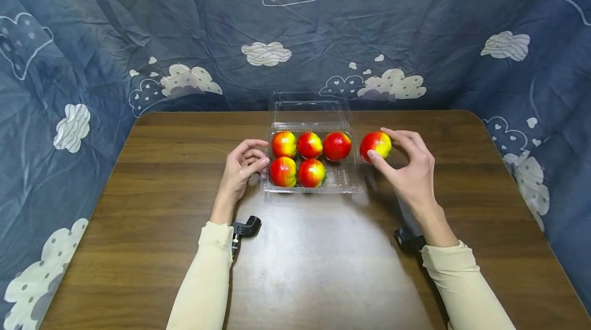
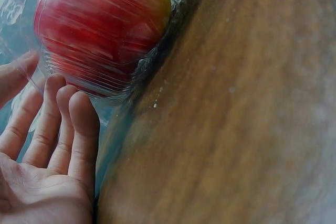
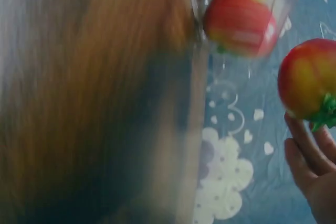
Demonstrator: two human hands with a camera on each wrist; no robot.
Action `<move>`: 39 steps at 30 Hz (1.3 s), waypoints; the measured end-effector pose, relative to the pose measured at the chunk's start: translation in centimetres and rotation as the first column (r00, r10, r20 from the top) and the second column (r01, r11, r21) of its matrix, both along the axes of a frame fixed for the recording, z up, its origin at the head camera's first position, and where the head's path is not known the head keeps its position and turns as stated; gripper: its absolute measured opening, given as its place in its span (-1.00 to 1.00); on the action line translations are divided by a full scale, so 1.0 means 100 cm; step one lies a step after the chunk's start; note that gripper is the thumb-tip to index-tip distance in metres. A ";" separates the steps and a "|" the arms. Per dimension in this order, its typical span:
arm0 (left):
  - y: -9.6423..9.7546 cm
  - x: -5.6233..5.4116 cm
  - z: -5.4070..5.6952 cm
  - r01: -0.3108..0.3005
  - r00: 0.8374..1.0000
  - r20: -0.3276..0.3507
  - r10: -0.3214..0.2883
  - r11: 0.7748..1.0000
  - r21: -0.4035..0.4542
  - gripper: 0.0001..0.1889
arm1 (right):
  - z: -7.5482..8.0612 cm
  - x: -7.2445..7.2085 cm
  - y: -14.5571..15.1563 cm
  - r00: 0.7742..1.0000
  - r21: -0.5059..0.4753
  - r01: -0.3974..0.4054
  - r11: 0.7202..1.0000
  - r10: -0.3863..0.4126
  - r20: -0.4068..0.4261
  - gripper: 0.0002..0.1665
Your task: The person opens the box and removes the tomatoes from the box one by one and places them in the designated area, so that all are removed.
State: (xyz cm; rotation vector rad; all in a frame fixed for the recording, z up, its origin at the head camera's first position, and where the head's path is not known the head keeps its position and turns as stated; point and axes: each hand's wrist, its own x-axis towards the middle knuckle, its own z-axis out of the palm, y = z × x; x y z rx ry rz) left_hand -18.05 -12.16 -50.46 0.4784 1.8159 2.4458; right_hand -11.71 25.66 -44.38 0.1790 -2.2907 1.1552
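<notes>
Rests the left hand [image 1: 241, 168], with thumb and fingers apart, at the left edge of a clear container [image 1: 341, 178], and pinches a red-and-yellow fruit [image 1: 376, 144] in the right hand [image 1: 414, 171], beside the right edge. Looks past two near-row fruits [image 1: 283, 172], then three far-row fruits [image 1: 337, 146], to an opened lid [image 1: 309, 108] and cloud-patterned cloth [image 1: 369, 17].

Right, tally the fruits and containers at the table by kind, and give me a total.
Clear plastic container: 1
Fruits: 6 (5 in the container, 1 held in the right hand)
Total: 7
</notes>
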 end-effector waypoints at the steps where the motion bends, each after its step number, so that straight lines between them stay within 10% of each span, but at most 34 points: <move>1: 0.000 0.000 0.000 -0.002 1.000 -0.002 0.002 1.000 -0.002 -0.57 | 0.000 -0.001 0.003 1.000 0.016 0.020 1.000 -0.020 0.010 -0.33; 11: 0.000 0.001 -0.001 -0.008 1.000 0.004 0.008 1.000 0.004 -0.56 | -0.010 -0.012 0.013 0.988 0.134 0.108 0.985 -0.121 0.094 -0.24; 39: 0.000 0.002 -0.001 -0.012 1.000 0.010 0.013 1.000 -0.008 -0.57 | -0.016 -0.039 0.005 0.962 0.273 0.044 0.961 -0.114 0.246 -0.22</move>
